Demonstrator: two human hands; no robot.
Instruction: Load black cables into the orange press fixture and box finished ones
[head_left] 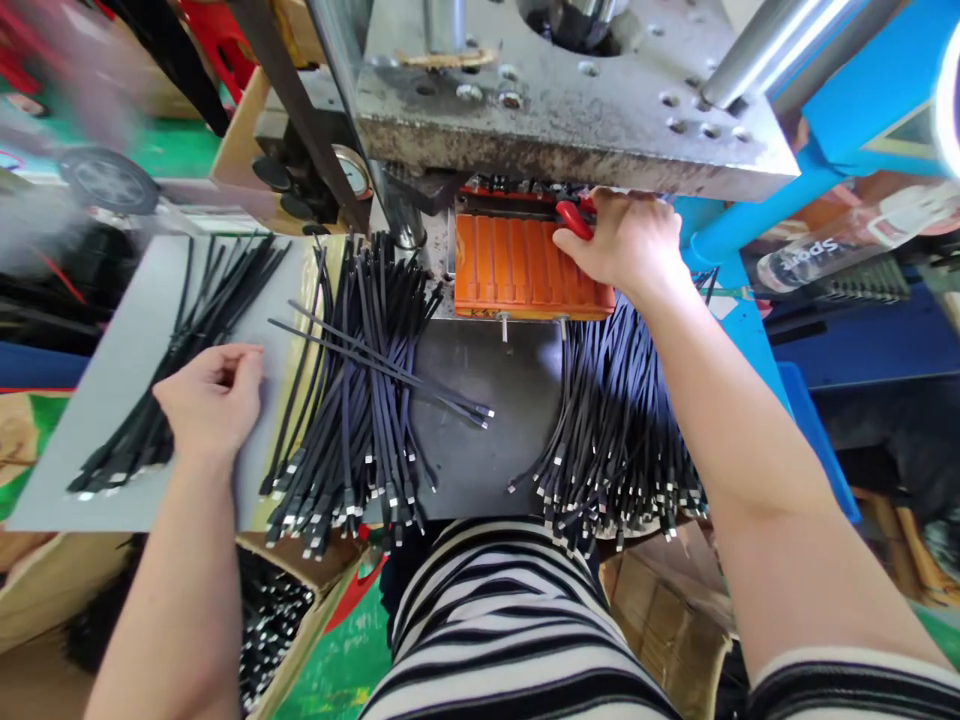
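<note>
My right hand is closed around red-handled pliers at the back right of an orange mould block with parallel grooves. Their jaws are mostly hidden under the press plate. My left hand is curled shut over a bundle of black cables on the grey board; nothing shows between its fingers. A thick pile of black flat cables with metal plugs lies in the middle left, two or so loose ones across it. Another cable pile spreads below my right forearm.
A heavy steel press plate hangs close above the mould and my right hand, with steel guide posts beside it. A pressure gauge is at the back left. A plastic bottle lies right. A box of cables stands below the table edge.
</note>
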